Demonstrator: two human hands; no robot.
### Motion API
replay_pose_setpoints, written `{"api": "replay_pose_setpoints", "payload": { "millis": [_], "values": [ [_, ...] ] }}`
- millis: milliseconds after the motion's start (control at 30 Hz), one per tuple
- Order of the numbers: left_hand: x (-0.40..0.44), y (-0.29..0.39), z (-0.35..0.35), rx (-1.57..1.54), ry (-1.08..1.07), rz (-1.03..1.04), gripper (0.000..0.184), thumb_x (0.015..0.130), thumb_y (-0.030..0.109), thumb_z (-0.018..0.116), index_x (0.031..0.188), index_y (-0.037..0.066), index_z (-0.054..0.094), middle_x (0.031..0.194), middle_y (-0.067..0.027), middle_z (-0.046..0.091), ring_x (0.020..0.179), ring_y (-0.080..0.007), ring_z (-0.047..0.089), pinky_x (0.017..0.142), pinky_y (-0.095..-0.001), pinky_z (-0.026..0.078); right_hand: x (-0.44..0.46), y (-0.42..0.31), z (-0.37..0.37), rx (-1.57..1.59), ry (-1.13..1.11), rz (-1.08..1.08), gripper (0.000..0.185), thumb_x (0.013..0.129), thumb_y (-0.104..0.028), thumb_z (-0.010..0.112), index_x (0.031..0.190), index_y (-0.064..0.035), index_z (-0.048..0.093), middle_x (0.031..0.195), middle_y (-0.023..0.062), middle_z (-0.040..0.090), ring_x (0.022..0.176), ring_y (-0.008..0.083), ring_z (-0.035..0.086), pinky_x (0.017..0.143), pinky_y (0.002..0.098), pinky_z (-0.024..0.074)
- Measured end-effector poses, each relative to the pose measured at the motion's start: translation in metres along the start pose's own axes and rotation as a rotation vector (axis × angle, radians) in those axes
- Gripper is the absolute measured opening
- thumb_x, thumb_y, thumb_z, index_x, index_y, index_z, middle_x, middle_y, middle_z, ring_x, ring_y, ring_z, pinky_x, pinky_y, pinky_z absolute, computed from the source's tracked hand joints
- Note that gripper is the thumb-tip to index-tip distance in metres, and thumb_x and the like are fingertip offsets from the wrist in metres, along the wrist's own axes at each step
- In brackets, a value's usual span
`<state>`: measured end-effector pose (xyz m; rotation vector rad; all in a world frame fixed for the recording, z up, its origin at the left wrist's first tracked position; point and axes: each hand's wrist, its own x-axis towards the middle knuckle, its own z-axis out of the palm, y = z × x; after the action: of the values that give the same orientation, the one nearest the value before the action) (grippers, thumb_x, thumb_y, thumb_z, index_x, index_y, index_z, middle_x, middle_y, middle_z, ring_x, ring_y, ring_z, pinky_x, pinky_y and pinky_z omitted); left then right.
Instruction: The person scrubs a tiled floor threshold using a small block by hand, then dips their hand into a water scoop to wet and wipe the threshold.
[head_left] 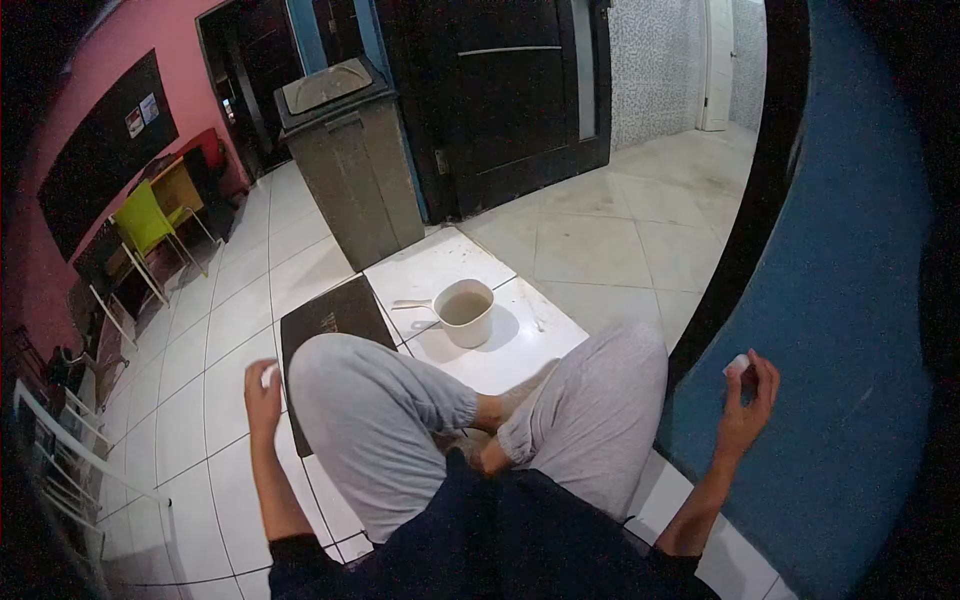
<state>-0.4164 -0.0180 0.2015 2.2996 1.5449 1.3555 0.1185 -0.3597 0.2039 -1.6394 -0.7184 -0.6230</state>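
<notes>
My left hand [262, 400] is raised beside my left knee, its fingers closed on a small white piece [268, 375] that shows only in part. Out to the right, by the blue wall, my right hand [748, 400] pinches another small white piece [738, 364] between thumb and fingers. What the pieces are made of cannot be told. On the tiles in front of my crossed legs stands a white water dipper [466, 330], upright, its handle pointing left. It holds some cloudy liquid. Neither hand touches it.
A dark mat [340, 310] lies left of the dipper. Behind stands a tall grey bin [358, 175] near a dark door [510, 90]. A blue wall [830, 280] rises close on my right. A green chair [147, 218] and a white chair frame [90, 450] are at the left.
</notes>
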Motion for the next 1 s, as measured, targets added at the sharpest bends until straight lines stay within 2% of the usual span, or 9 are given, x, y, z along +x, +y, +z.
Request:
{"api": "replay_pose_setpoints", "payload": {
  "millis": [67,100,233,333,567,700,833,933,1000],
  "values": [
    [0.025,0.018,-0.005,-0.063,-0.049,-0.067,0.019,0.082,0.011,0.056,0.100,0.003,0.058,0.104,-0.0099,0.054,0.099,-0.0227,0.052,0.080,-0.0320,0.043,0.002,-0.006,0.006,-0.039,-0.029,-0.006,0.028,0.080,-0.006,0.064,0.107,-0.0056,0.060,0.104,0.0100,0.052,0.096,0.0219,0.052,0.081,0.0327,0.0444],
    [0.040,0.019,-0.003,-0.081,-0.058,0.039,0.019,0.083,0.012,0.055,0.099,0.003,0.058,0.104,-0.0096,0.054,0.098,-0.0216,0.052,0.078,-0.0317,0.044,0.003,-0.010,0.009,-0.086,-0.040,-0.083,0.029,0.077,-0.006,0.066,0.106,-0.0058,0.060,0.103,0.0099,0.053,0.096,0.0228,0.052,0.081,0.0335,0.0440],
    [0.092,0.041,0.023,-0.025,-0.197,0.057,0.017,0.082,0.012,0.057,0.096,0.002,0.058,0.101,-0.0119,0.055,0.097,-0.0249,0.053,0.079,-0.0341,0.043,0.006,-0.039,0.039,-0.123,-0.161,-0.382,0.032,0.069,-0.003,0.072,0.100,-0.0065,0.062,0.100,0.0094,0.054,0.092,0.0245,0.052,0.079,0.0351,0.0434],
    [0.122,0.070,0.058,0.057,-0.424,0.207,0.019,0.081,0.014,0.059,0.095,0.002,0.059,0.099,-0.0138,0.056,0.096,-0.0276,0.052,0.082,-0.0353,0.042,0.027,-0.049,0.081,-0.002,-0.247,-0.433,0.033,0.066,-0.002,0.073,0.097,-0.0068,0.063,0.098,0.0093,0.055,0.088,0.0245,0.052,0.075,0.0344,0.0432],
    [0.162,0.123,0.133,0.224,-0.976,0.442,0.029,0.081,0.025,0.058,0.099,0.004,0.059,0.102,-0.0141,0.055,0.105,-0.0318,0.048,0.090,-0.0429,0.039,0.071,-0.044,0.217,0.257,-0.384,-0.366,0.032,0.066,-0.004,0.072,0.097,-0.0065,0.064,0.095,0.0088,0.056,0.087,0.0246,0.052,0.074,0.0338,0.0430],
    [0.177,0.122,0.172,0.431,-1.202,0.423,0.039,0.083,0.035,0.054,0.110,0.006,0.056,0.112,-0.0132,0.053,0.112,-0.0305,0.046,0.092,-0.0500,0.037,0.080,-0.029,0.306,0.391,-0.528,-0.199,0.030,0.069,-0.006,0.070,0.099,-0.0056,0.063,0.093,0.0100,0.056,0.086,0.0245,0.053,0.075,0.0324,0.0435],
    [0.203,0.121,0.235,0.568,-1.526,0.259,0.040,0.085,0.038,0.053,0.111,0.008,0.056,0.114,-0.0148,0.052,0.110,-0.0322,0.047,0.091,-0.0462,0.041,0.075,-0.011,0.386,0.437,-0.689,-0.060,0.028,0.072,-0.009,0.069,0.099,-0.0059,0.063,0.092,0.0091,0.056,0.082,0.0217,0.053,0.073,0.0302,0.0438],
    [0.221,0.097,0.300,0.502,-1.546,0.315,0.041,0.085,0.038,0.052,0.112,0.007,0.055,0.114,-0.0153,0.053,0.108,-0.0326,0.049,0.091,-0.0435,0.041,0.069,0.002,0.431,0.428,-0.775,-0.050,0.027,0.073,-0.012,0.069,0.099,-0.0064,0.063,0.090,0.0075,0.057,0.080,0.0195,0.053,0.070,0.0297,0.0438],
    [0.222,0.079,0.335,0.396,-1.399,0.367,0.042,0.086,0.038,0.051,0.113,0.006,0.054,0.112,-0.0161,0.054,0.106,-0.0330,0.051,0.091,-0.0415,0.041,0.063,0.007,0.449,0.410,-0.843,0.035,0.028,0.073,-0.014,0.069,0.100,-0.0073,0.063,0.090,0.0070,0.057,0.078,0.0188,0.053,0.068,0.0296,0.0437]
  ]
}}
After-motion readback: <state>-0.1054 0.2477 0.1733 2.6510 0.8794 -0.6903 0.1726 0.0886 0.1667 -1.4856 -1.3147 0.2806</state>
